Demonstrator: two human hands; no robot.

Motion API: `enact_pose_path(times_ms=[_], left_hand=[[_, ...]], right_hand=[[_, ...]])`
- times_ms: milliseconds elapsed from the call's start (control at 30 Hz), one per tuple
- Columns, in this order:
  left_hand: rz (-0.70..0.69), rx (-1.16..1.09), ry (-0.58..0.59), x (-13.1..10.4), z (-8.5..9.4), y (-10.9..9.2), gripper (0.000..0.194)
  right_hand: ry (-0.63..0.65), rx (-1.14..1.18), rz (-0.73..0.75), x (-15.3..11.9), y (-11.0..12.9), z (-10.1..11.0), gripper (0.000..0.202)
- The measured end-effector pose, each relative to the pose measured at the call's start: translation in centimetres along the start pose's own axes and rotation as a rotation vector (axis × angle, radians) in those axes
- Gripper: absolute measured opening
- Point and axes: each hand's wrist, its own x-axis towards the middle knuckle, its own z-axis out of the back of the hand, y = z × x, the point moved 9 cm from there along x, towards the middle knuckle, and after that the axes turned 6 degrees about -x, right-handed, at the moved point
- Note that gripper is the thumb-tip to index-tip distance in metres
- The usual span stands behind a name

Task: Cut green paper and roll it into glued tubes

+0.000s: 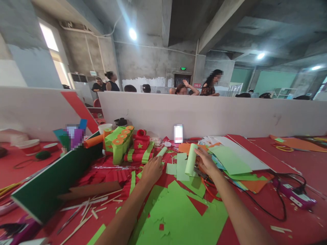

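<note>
My left hand (152, 170) is closed near the middle of the table, with a thin light green paper roll (162, 151) at its fingertips. To its right, my right hand (204, 160) grips the upper edge of a wider light green paper roll (190, 161), which stands tilted. Scissors with orange handles (211, 190) are just below that hand; whether it also touches them I cannot tell. Pale green paper pieces (182, 166) lie between the hands. A large bright green sheet (176, 217) with cut edges spreads in front of me.
Left of my hands stand green and red paper rolls with stars (138, 146). A dark green board (58, 177) and wooden sticks (84, 216) lie at left. A lit phone (178, 133) leans on the white partition (217, 114). Paper sheets (231, 158) and a purple power strip (293, 194) are at right.
</note>
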Motion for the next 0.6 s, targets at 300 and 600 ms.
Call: enact_pose_path(times_ms=[300, 600], left_hand=[[0.140, 0.263, 0.123, -0.25, 0.01, 0.15, 0.045], [-0.006, 0.230, 0.120, -0.47, -0.63, -0.64, 0.036]], right_hand=[[-0.032, -0.009, -0.010, 0.21, -0.38, 0.57, 0.038], [-0.041, -0.039, -0.081, -0.65, -0.07, 0.18, 0.029]])
